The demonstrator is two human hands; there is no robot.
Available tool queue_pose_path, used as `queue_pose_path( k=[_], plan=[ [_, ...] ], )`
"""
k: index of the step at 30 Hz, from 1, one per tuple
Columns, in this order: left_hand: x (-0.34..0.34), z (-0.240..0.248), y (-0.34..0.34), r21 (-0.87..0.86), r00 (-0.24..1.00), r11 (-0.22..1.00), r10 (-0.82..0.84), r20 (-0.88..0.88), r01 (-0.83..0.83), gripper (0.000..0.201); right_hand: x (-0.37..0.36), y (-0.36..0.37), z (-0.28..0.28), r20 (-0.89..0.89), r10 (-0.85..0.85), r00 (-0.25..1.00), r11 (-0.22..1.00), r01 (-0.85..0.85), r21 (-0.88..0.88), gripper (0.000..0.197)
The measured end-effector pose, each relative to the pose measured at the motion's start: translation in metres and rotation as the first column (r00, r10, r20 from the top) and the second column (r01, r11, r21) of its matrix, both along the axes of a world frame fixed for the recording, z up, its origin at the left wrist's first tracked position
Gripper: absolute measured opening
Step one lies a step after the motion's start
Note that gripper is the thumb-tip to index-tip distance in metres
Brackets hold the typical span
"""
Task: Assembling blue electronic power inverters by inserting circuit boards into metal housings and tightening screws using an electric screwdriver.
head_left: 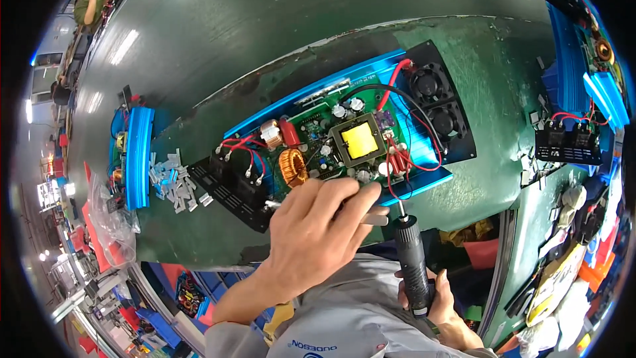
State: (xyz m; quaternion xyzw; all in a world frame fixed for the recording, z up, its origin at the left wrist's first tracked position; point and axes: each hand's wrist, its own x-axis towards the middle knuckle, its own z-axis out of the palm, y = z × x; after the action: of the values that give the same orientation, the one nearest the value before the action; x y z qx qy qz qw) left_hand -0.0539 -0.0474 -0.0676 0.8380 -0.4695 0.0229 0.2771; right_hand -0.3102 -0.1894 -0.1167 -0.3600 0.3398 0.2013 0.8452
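A blue metal housing lies before me with its green circuit board showing. On the board are a yellow-topped transformer and a copper-wound coil. My left hand is closed at the housing's near edge. A small grey metal piece sticks out from its fingers; the rest of it is hidden. My right hand grips a black electric screwdriver from below. Its shaft points up at the near wall of the housing, beside the left fingertips. I cannot tell whether the tip touches a screw.
A black end plate with two fans stands at the housing's right, a slotted black plate at its left. Loose grey metal pieces lie near another blue housing. More blue units crowd the far right. A plastic bag lies left.
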Motion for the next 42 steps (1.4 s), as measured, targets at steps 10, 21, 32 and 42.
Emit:
queue_pose_path(
  k=[10, 21, 32, 42],
  plan=[
    [-0.001, -0.018, -0.003, 0.052, 0.988, 0.992, -0.116, 0.102, 0.111, 0.041, -0.001, -0.005, -0.006, 0.039, 0.001, 0.999, 0.987, 0.006, -0.159, 0.086],
    [0.006, -0.019, -0.014, -0.092, 0.993, 0.989, -0.108, 0.055, 0.113, 0.023, -0.006, -0.004, -0.018, 0.0, -0.194, 0.981, 0.919, 0.182, 0.349, 0.081],
    [-0.005, -0.003, 0.098, -0.23, 0.858, 0.828, 0.504, -0.094, -0.512, 0.025, -0.028, 0.01, -0.023, 0.07, -0.338, 0.939, 0.858, 0.338, -0.386, 0.075],
    [0.036, -0.029, 0.267, -0.131, 0.536, 0.528, 0.843, -0.035, -0.839, 0.023, -0.01, 0.026, -0.045, 0.114, -0.482, 0.869, 0.808, 0.491, -0.326, 0.073]
  ],
)
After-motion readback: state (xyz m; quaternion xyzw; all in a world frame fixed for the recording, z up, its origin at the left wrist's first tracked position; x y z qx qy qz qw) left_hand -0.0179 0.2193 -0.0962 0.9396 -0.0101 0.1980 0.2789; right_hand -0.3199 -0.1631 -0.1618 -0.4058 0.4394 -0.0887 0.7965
